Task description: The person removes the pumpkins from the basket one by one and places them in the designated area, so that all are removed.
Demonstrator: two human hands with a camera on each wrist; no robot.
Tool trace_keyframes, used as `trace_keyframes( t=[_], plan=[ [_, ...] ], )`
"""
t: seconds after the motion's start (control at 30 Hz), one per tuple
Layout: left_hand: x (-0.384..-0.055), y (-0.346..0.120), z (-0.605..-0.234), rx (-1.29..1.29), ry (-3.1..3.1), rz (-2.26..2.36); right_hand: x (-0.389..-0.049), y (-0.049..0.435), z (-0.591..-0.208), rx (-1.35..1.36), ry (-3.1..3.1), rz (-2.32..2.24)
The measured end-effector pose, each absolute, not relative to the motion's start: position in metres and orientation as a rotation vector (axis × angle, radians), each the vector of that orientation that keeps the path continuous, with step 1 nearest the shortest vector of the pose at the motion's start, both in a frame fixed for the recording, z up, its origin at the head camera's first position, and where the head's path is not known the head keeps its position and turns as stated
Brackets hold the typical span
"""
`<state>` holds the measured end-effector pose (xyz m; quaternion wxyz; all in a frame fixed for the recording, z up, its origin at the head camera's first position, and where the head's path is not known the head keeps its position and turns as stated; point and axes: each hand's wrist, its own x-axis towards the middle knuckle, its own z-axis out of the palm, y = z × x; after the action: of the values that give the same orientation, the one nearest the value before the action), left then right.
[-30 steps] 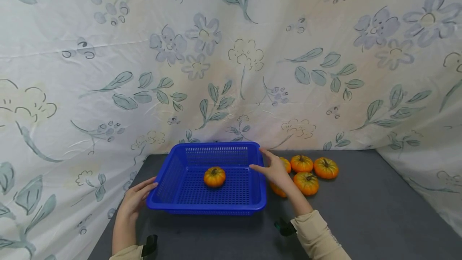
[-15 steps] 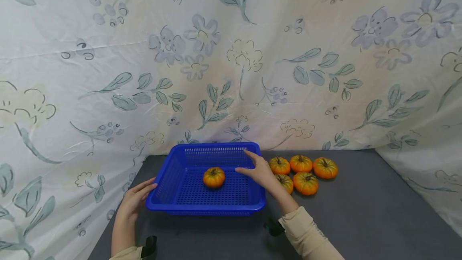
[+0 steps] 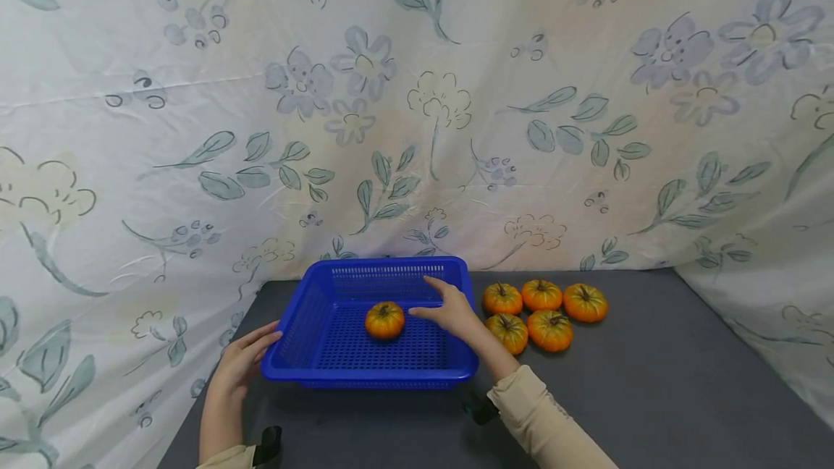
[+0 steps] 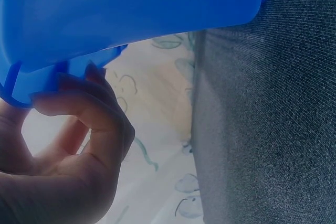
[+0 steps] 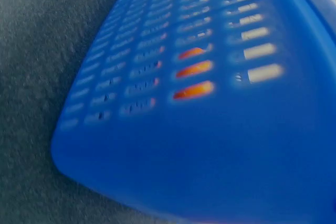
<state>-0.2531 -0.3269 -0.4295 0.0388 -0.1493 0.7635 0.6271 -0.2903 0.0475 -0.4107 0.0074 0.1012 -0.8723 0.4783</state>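
A blue plastic basket [image 3: 370, 375] with slotted walls sits on the dark table, and one small orange pumpkin [image 3: 384, 321] lies inside it. At the basket's left rim, my left hand [image 3: 239, 359] holds on; the left wrist view shows its curled fingers [image 4: 79, 106] at the rim. My right hand [image 3: 456, 313] reaches over the right wall into the basket, thumb and fingers spread apart, just right of the pumpkin and holding nothing. Only the basket's outer wall [image 5: 210, 150] fills the right wrist view, with orange showing through a few slots; the hand itself is hidden there.
Several more orange pumpkins [image 3: 550, 331] stand in a cluster on the table, right of the basket and close to the right forearm. A floral cloth [image 3: 443, 187] hangs behind the table [image 3: 671, 382] and along its sides.
My right hand has moved left from the basket's right rim to over its inside, near the pumpkin, uncovering the cluster on the right. My left hand has stayed at the left rim.
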Motion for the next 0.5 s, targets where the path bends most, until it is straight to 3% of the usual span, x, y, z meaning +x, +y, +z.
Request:
trace_keyframes(
  t=[0.5],
  plan=[
    [-0.251, -0.327, -0.428, -0.449, 2.323, 1.957, -0.288, 0.022, -0.408, 0.395, -2.847, 1.543]
  ],
)
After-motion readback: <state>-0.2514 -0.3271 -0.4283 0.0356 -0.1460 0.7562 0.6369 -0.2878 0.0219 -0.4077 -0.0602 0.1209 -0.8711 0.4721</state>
